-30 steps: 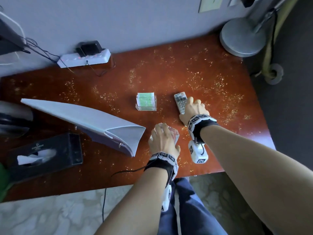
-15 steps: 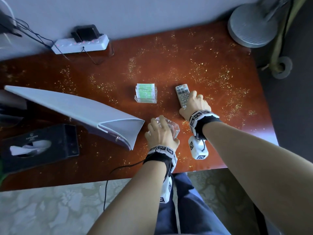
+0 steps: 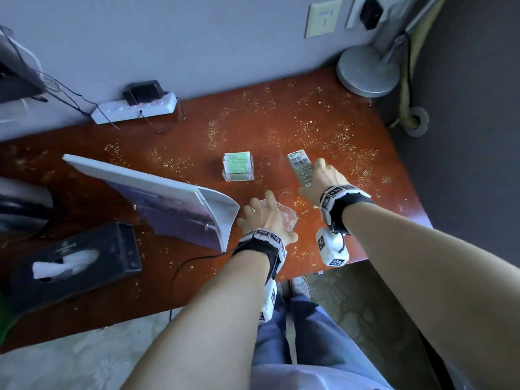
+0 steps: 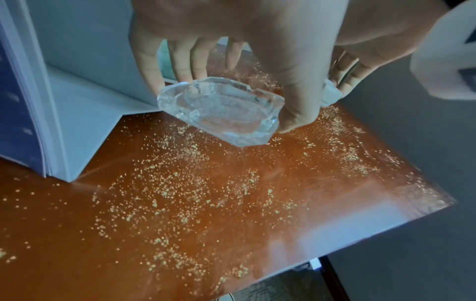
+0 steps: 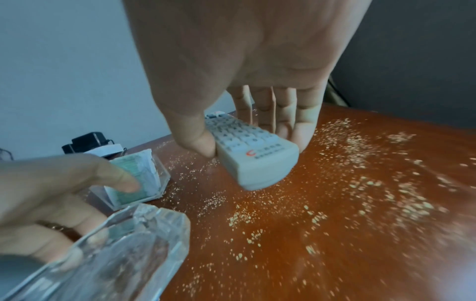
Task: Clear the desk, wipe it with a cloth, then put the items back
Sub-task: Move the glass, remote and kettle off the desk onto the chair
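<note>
The reddish wooden desk (image 3: 281,130) is strewn with yellow crumbs. My left hand (image 3: 267,218) grips a clear glass ashtray (image 4: 221,114) from above, thumb on one side and fingers on the other, and it hangs tilted just above the desk (image 4: 206,213). The ashtray (image 5: 121,252) also shows in the right wrist view. My right hand (image 3: 323,181) holds a white remote control (image 3: 300,168) between thumb and fingers; in the right wrist view the remote (image 5: 252,154) is lifted off the desk (image 5: 335,224).
A clear holder with green cards (image 3: 238,166) stands left of the remote. An open white binder (image 3: 157,195) lies on the left, a black tissue box (image 3: 73,260) nearer the front edge. A power strip (image 3: 135,109) lies by the wall, a lamp base (image 3: 368,70) in the far right corner.
Both hands have kept their grips. The ashtray and the remote now hang lifted off the desk. The head view has tilted up, showing more of the wall.
</note>
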Demonstrator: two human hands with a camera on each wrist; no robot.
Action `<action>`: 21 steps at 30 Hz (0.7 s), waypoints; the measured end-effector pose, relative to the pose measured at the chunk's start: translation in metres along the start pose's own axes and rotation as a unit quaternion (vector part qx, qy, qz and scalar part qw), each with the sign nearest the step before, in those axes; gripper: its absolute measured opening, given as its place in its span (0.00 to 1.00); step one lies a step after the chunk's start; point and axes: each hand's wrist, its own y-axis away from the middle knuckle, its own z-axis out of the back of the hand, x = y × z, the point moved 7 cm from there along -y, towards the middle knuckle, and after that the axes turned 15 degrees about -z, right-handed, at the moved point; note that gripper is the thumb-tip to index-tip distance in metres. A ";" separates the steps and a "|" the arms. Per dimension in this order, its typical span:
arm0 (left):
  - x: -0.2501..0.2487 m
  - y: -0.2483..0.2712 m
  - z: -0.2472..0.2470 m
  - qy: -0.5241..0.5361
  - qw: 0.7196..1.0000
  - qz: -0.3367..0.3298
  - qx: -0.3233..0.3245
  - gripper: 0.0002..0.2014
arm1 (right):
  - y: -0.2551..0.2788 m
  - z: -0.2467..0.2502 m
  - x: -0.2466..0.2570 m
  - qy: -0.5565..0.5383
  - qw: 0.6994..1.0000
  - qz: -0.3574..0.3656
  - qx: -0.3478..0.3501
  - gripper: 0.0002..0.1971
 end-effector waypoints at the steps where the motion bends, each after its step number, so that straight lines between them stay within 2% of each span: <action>1: -0.002 0.005 0.001 -0.001 1.000 -0.007 0.005 0.56 | 0.006 -0.001 -0.005 -0.001 1.000 -0.004 -0.002 0.33; 7: -0.019 0.038 0.005 -0.021 0.997 -0.067 0.010 0.51 | 0.053 -0.003 -0.033 0.010 0.999 -0.021 -0.025 0.30; 13: -0.026 0.086 0.013 -0.011 0.995 -0.096 -0.028 0.50 | 0.107 0.001 -0.057 0.002 0.998 -0.022 -0.054 0.26; 17: -0.012 0.133 0.008 -0.020 0.993 -0.103 -0.051 0.50 | 0.151 -0.014 -0.065 -0.010 0.998 -0.011 -0.063 0.29; 21: 0.021 0.190 0.000 -0.034 0.992 -0.090 -0.077 0.53 | 0.201 -0.039 -0.063 -0.005 0.998 0.006 -0.069 0.30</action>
